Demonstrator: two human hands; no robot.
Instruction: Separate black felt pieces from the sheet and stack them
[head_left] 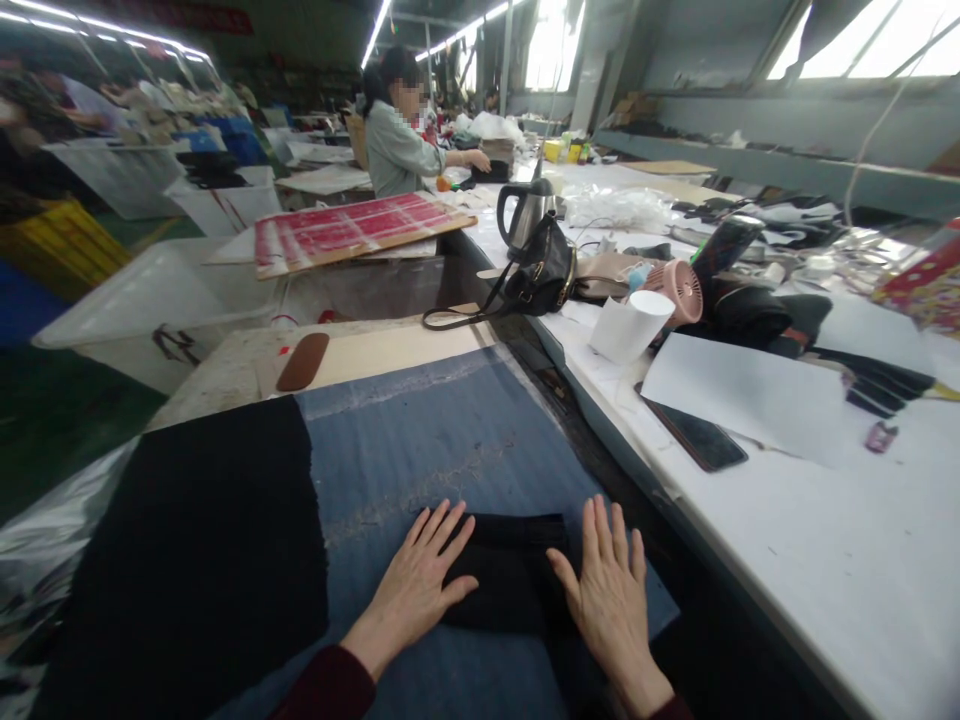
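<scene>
A black folded cloth piece (510,590) lies on a blue work surface (420,430) in front of me. Flat on its left end rests my left hand (424,570), fingers stretched out. My right hand (611,580) is spread at the cloth's right end, its thumb over the edge and the other fingers beyond it. Neither hand grips anything. Farther left, a large black fabric sheet (217,540) with a ragged right edge covers part of the blue surface.
A white table (840,560) runs along the right, holding a phone (697,430), paper roll (634,325), pink fan (675,290), black handbag (544,265) and kettle (529,210). A brown oval piece (303,362) lies beyond the fabric. A person (405,140) works farther back. White bins (150,310) stand left.
</scene>
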